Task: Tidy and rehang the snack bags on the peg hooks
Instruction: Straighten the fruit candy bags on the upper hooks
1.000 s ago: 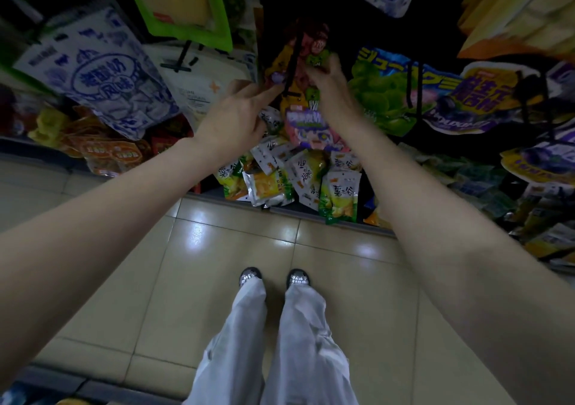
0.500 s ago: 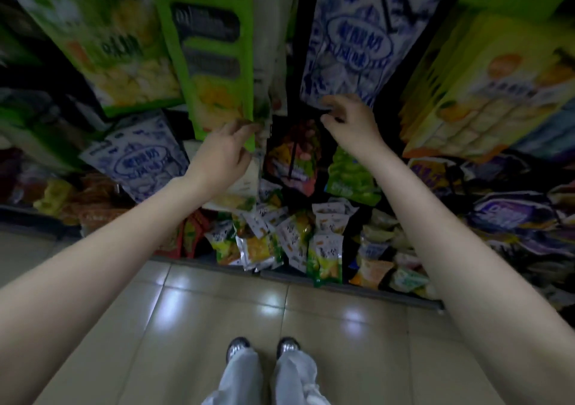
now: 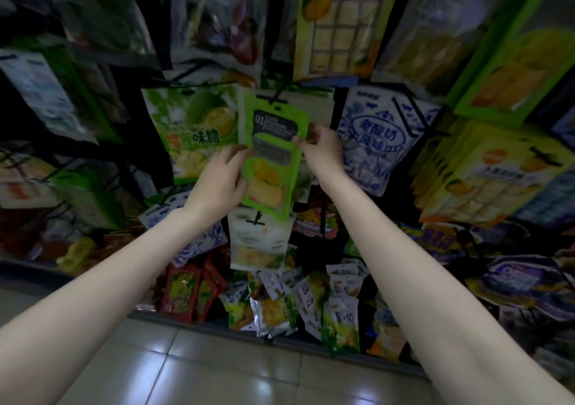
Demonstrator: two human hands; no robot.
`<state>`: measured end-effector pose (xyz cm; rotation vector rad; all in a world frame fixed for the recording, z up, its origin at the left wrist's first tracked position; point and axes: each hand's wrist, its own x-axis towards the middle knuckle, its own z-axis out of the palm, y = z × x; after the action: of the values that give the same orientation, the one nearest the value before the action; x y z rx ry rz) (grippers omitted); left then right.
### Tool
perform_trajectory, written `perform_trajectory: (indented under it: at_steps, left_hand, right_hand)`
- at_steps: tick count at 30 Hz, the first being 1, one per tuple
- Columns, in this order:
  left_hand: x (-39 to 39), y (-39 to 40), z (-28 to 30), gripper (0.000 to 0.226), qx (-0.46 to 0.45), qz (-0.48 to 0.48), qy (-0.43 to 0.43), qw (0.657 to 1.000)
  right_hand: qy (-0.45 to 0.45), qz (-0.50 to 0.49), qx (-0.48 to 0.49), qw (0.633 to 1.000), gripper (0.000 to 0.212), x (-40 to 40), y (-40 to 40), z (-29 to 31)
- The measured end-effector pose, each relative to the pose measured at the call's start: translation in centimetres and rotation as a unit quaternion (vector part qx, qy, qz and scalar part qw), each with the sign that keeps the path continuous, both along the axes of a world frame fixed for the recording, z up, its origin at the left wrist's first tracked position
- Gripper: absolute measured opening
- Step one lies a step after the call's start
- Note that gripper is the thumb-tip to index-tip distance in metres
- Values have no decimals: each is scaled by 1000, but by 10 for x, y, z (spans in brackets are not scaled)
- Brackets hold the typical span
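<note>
Two hands: left hand [image 3: 222,180] and right hand [image 3: 320,146] pinch green snack bag [image 3: 272,155] by its sides.
Progress: bag hangs on peg hook [image 3: 275,96]; straightening remains.

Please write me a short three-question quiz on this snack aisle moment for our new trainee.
1. True or false: both hands hold the green bag.
2. Which bag hangs directly to the right of the green bag? A) blue-and-white bag B) red bag C) purple bag
3. Fill in: the green bag's top hangs from a black peg ____.

Key
1. True: the left hand grips its left edge, the right hand pinches its right edge.
2. A, the blue-and-white bag.
3. hook.
</note>
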<state>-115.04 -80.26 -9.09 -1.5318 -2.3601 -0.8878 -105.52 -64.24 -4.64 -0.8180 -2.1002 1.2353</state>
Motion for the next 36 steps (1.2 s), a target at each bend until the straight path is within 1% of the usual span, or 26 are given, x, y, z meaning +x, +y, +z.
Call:
perform_trajectory:
  at_steps: [3, 5, 6, 8, 9, 12, 15, 17, 19, 20, 23, 26, 29, 34, 36]
  left_hand:
    - [3, -11, 15, 46, 123, 27, 23, 992]
    - [7, -17, 25, 45, 169, 0, 34, 985]
    - [11, -18, 31, 45, 174, -26, 30, 984]
    - [23, -11, 45, 49, 170, -88, -7, 982]
    - [31, -5, 53, 51, 167, -117, -36, 978]
    - [63, 25, 82, 59, 182, -183, -94, 962]
    - [92, 62, 106, 59, 192, -227, -135, 945]
    - [107, 89, 122, 56, 191, -239, -145, 941]
    - [119, 112, 139, 55, 183, -239, -147, 942]
    - [126, 122, 149, 54, 178, -240, -145, 943]
    - [145, 148, 173, 56, 150, -262, -116, 946]
    - [162, 174, 193, 57, 123, -275, -92, 949]
    - [183, 203, 213, 59, 143, -286, -62, 945]
    - [213, 249, 244, 61, 167, -275, -42, 946]
    - [220, 263, 251, 61, 179, -270, -43, 945]
  right_hand:
    - [-10, 41, 55, 998, 31, 19, -12, 13]
    - [-27, 56, 111, 992, 35, 41, -14, 18]
    - [-23, 54, 137, 989, 31, 54, -13, 22]
    - [29, 40, 157, 986, 11, 79, -9, 35]
    - [68, 31, 152, 986, 5, 90, -5, 44]
    - [150, 8, 160, 976, 20, 124, 4, 74]
    - [189, -28, 202, 961, 29, 151, 15, 93]
    - [212, -64, 241, 945, 36, 168, 23, 103]
    - [208, -95, 278, 933, 36, 185, 36, 112]
    - [200, -108, 281, 932, 34, 193, 44, 116]
    - [170, -144, 238, 945, 32, 214, 68, 127]
    - [140, -160, 221, 952, 37, 231, 84, 143]
    - [112, -185, 249, 944, 46, 248, 104, 165]
    - [157, -203, 309, 916, 45, 264, 149, 195]
    - [167, -203, 318, 911, 44, 267, 165, 203]
